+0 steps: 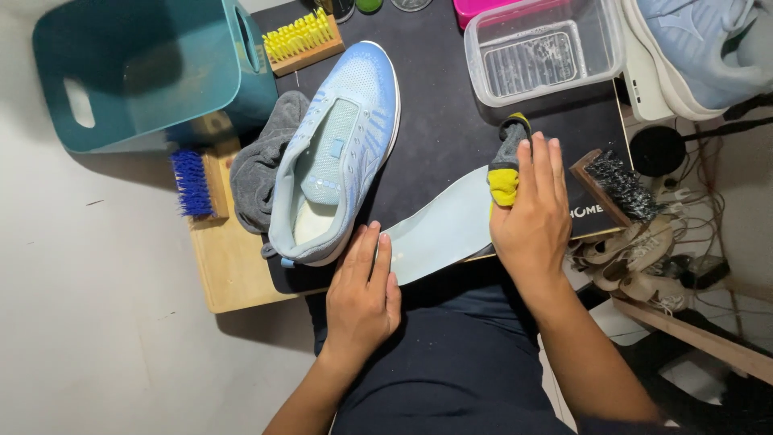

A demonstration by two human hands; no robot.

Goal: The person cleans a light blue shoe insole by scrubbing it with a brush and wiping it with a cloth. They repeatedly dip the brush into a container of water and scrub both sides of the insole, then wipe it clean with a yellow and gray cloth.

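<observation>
1. Low in the frame, the left hand [362, 294] lies flat with its fingers [372, 256] stretched out and closed on nothing, pressing the near end of a pale blue insole [441, 229] so it stays put on the tabletop [451, 129].
2. Right of centre, the right hand [533, 211] covers the insole's far end, fingers nearly straight and bearing down on a grey and yellow cloth [506, 165] bunched beneath the fingertips; whether the thumb pinches the cloth is hard to tell from this angle.
3. Just beside the right hand, a dark-bristled wooden brush [616, 187] lies at the tabletop's right edge, within easy reach.
4. Centre left, a light blue sneaker [342, 153] stands open-topped, leaning against a grey towel [262, 165].
5. Left, a blue-bristled brush [193, 184] rests on a wooden board [233, 266].
6. Upper frame: a teal basket [145, 72], a yellow-bristled brush [302, 39], a clear plastic tub [547, 50].
</observation>
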